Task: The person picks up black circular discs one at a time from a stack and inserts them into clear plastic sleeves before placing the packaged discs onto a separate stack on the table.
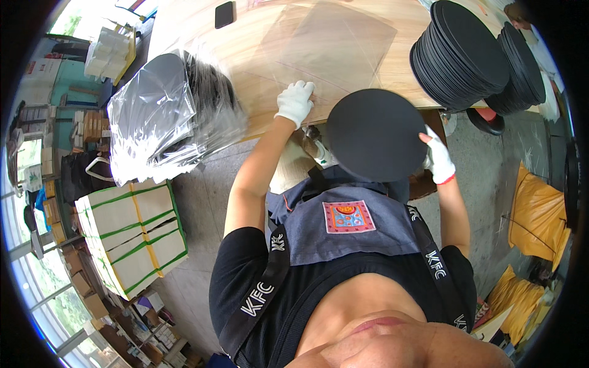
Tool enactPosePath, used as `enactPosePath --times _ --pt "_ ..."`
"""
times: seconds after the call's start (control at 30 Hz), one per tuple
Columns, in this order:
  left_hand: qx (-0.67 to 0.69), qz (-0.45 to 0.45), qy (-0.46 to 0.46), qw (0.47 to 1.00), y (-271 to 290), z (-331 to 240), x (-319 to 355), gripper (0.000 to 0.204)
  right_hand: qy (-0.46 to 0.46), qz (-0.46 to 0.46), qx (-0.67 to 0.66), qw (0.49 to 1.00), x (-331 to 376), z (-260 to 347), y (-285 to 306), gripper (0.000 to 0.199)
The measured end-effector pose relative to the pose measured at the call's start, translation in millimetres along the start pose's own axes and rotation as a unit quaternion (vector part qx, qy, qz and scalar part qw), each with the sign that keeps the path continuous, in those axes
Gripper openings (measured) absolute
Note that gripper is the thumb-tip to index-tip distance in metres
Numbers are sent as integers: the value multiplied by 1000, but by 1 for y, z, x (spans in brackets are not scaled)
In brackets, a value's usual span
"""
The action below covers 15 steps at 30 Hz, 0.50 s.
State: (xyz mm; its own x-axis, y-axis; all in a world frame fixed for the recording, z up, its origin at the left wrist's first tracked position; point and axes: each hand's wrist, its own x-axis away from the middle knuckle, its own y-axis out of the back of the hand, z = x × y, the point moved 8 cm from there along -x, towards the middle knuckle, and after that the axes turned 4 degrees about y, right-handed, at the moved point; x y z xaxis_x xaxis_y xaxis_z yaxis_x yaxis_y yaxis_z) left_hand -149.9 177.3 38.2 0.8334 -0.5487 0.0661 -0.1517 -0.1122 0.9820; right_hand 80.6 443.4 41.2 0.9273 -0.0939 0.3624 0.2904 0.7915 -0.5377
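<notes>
A flat, round black disc [375,135] is in my right hand [438,156], held at its right edge in front of the table, tilted over my lap. That hand wears a white glove with a red cuff and bare fingertips showing. My left hand [296,103], also white-gloved, rests at the table's near edge with its fingers curled in. Beside it, thin clear plastic sheets or bags [331,49] lie flat on the wood. Whether its fingers pinch their edge, I cannot tell.
Tall stacks of black discs [460,55] stand at the table's right. On the left, more discs sit in a crinkled clear bag [162,110]. A phone [225,15] lies farther back on the table [257,73]. A strapped white carton [132,233] stands on the floor at left.
</notes>
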Motion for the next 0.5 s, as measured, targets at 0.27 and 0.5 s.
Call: enactPosePath --times 0.27,0.5 --pt "-5 -20 -18 1000 -8 7 9 27 -63 78 -51 994 -19 -50 -51 50" --pt "47 -25 -32 998 -6 17 17 27 -56 50 -52 996 -26 -54 -65 46"
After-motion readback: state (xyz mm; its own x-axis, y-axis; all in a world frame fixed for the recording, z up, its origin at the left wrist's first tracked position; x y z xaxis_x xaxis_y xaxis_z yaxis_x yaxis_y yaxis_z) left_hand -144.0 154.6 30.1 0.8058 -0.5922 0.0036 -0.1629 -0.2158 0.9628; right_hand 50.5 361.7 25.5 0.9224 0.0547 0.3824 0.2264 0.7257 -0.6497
